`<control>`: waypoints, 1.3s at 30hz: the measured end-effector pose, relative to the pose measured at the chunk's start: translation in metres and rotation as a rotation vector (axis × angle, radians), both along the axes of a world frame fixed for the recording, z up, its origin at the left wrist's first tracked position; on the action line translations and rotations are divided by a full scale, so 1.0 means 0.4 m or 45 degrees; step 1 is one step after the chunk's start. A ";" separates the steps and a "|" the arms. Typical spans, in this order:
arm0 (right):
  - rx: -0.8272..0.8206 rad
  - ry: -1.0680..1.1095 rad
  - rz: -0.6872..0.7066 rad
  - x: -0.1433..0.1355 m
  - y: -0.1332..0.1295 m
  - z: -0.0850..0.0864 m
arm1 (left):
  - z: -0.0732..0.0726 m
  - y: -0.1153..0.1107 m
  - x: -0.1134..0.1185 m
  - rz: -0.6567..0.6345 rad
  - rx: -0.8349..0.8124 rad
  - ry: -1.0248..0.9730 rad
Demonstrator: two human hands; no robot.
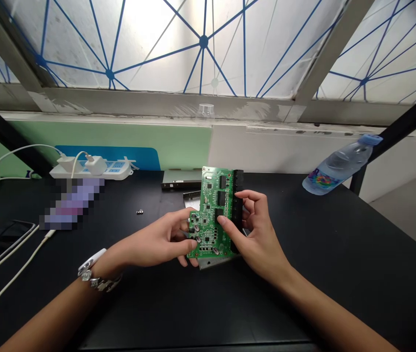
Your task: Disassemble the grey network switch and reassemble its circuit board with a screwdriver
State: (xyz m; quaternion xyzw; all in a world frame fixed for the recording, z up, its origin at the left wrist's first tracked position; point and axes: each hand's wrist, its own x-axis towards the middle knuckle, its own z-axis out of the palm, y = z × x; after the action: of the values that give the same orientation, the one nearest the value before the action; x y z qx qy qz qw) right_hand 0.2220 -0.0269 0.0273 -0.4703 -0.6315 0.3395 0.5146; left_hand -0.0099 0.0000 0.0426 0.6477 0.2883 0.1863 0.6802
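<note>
A green circuit board (210,230) with black chips and a black connector strip along its right edge is held up over the black table. My left hand (164,239) grips its lower left edge between thumb and fingers. On the other side, my right hand (257,234) holds the connector edge, thumb on the board's face. Behind and below the board lies a grey metal piece (215,263), mostly hidden by it. Farther back is a flat metal casing (180,180) with a dark front edge.
Small screws (139,211) lie on the black table (321,274). A power strip (116,168) with chargers and white cables stands at the back left, near a blurred-out object (74,204). At the back right, a plastic bottle (340,166) leans tilted. A clear cup (206,111) is on the sill.
</note>
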 end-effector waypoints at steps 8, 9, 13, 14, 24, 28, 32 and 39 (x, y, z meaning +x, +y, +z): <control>0.027 0.010 0.076 0.000 0.000 -0.004 | -0.009 0.005 0.005 0.034 0.028 0.001; 0.040 -0.020 0.099 0.002 0.000 -0.003 | -0.010 0.005 0.005 0.038 0.024 -0.008; 0.042 -0.118 0.156 0.007 -0.005 0.000 | -0.012 0.006 0.003 0.051 -0.002 -0.029; 0.036 -0.130 0.157 0.008 -0.006 0.001 | -0.012 0.007 0.003 0.053 -0.003 -0.029; 0.064 -0.191 0.231 0.017 -0.008 0.004 | -0.009 0.015 0.006 0.070 -0.016 -0.072; 0.145 -0.336 0.358 0.025 -0.010 0.008 | -0.010 0.021 -0.002 0.109 -0.026 -0.127; 0.202 -0.463 0.370 0.026 -0.014 0.008 | -0.010 0.019 -0.004 0.123 0.003 -0.137; 0.179 -0.508 0.358 0.025 -0.017 0.012 | -0.008 0.017 -0.001 0.173 0.044 -0.072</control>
State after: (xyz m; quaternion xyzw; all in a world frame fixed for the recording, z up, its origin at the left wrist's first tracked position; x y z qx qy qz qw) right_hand 0.2320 -0.0337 0.0323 -0.3987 -0.8017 0.2635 0.3592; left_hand -0.0103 0.0069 0.0394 0.6327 0.3091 0.2552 0.6626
